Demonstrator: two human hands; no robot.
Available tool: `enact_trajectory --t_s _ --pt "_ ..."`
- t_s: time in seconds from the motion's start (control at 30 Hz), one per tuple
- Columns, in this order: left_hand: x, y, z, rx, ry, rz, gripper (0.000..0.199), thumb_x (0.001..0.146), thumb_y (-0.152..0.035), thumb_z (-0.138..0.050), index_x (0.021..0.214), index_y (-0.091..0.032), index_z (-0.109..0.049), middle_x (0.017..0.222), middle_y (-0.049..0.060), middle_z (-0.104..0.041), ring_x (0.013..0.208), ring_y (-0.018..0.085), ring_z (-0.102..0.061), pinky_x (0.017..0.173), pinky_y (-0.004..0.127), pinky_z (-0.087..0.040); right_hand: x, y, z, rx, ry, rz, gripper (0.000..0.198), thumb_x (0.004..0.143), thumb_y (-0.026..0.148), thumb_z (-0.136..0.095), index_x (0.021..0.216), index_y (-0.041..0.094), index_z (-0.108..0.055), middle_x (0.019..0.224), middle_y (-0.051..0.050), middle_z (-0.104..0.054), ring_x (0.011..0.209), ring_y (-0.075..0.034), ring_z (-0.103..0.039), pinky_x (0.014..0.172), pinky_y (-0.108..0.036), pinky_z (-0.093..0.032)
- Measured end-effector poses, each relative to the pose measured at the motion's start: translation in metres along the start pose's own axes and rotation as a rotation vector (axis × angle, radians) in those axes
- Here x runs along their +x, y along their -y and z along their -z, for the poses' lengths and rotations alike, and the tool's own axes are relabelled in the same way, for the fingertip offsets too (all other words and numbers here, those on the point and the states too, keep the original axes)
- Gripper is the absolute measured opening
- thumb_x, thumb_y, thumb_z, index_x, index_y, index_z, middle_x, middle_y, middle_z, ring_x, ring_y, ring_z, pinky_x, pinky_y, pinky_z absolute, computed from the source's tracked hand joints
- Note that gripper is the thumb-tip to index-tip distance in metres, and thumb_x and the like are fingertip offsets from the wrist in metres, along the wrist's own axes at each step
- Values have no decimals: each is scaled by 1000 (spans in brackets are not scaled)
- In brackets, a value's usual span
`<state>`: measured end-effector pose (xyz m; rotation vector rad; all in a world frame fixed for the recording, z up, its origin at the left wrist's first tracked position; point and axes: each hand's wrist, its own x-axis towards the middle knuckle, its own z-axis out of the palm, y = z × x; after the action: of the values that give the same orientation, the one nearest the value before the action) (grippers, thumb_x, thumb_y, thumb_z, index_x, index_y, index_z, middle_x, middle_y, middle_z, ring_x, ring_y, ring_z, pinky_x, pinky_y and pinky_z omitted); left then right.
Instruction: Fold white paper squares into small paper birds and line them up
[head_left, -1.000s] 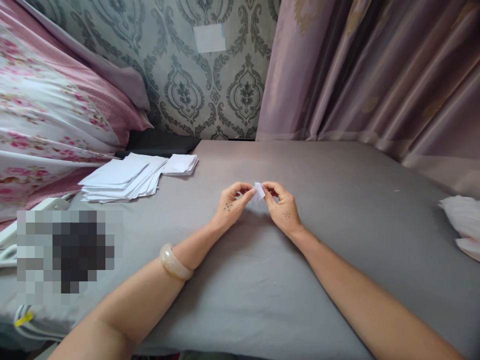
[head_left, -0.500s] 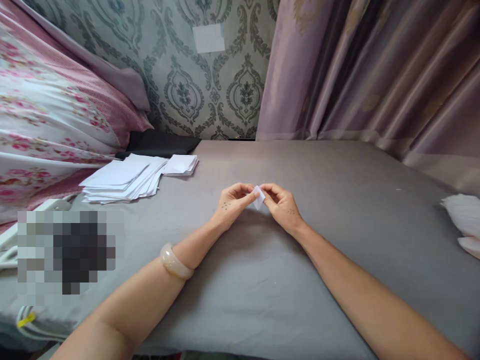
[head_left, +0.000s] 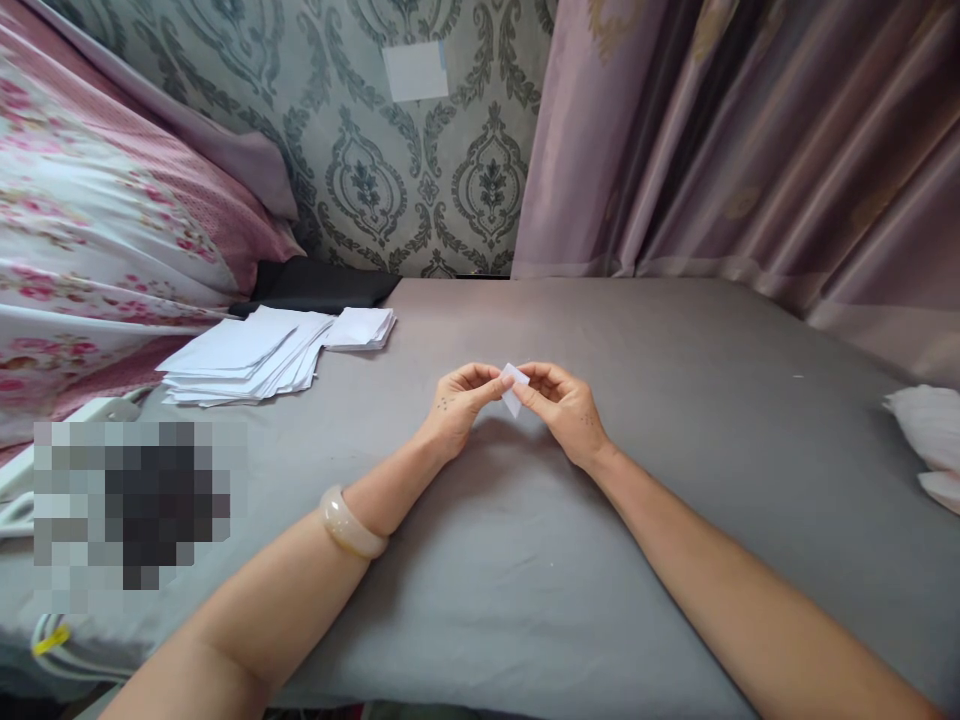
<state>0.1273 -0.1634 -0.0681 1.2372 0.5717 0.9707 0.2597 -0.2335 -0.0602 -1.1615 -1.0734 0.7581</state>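
A small folded piece of white paper [head_left: 513, 401] is held up between both hands, a little above the grey cloth surface [head_left: 570, 580]. My left hand [head_left: 459, 402] pinches its left side between thumb and fingers. From the right, my right hand [head_left: 566, 408] grips the other side, with its thumb pressed on the front of the paper. The thumbs nearly meet at the upper part. One corner of the paper points down below them. Fingers hide its side edges and back. A pale bangle [head_left: 352, 523] circles my left wrist.
At the left lie a stack of larger white sheets [head_left: 232, 355] and a smaller stack of paper [head_left: 361, 328]. Behind them is a black cloth [head_left: 322, 286]. A white plastic bag [head_left: 930, 430] sits at the right edge. Curtains [head_left: 697, 150] hang at the back right.
The folded paper has turned a little and shows a flatter face. My right thumb has moved inward onto it, close to the left thumb. Both hands stay in nearly the same place.
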Motion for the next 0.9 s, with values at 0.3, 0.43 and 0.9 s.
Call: enact_trajectory --t_s 0.3,0.43,0.9 --pt "1 0 -2 -79 0 -31 39 64 -27 -81 97 -16 -64 82 2 -69 75 12 -62 75 27 -46 4 -7 2 137 -42 -78 33 63 36 -79 90 21 -67 82 -1 -70 79 -15 -64 77 -32 -52" --pt "1 3 -1 26 46 -28 35 66 -30 -79 94 -14 -64 79 1 -67 74 11 -60 72 25 -44 7 -9 5 140 -77 -109 38 61 36 -80 92 21 -66 82 -1 -69 78 -15 -64 78 -33 -52" --pt "0 1 -1 -112 -47 267 29 57 -28 -83 72 -15 -62 76 -1 -64 71 9 -56 71 23 -40 3 -2 -1 -14 37 -145 36 66 44 -76 92 20 -69 94 -7 -70 90 -19 -63 87 -36 -48"
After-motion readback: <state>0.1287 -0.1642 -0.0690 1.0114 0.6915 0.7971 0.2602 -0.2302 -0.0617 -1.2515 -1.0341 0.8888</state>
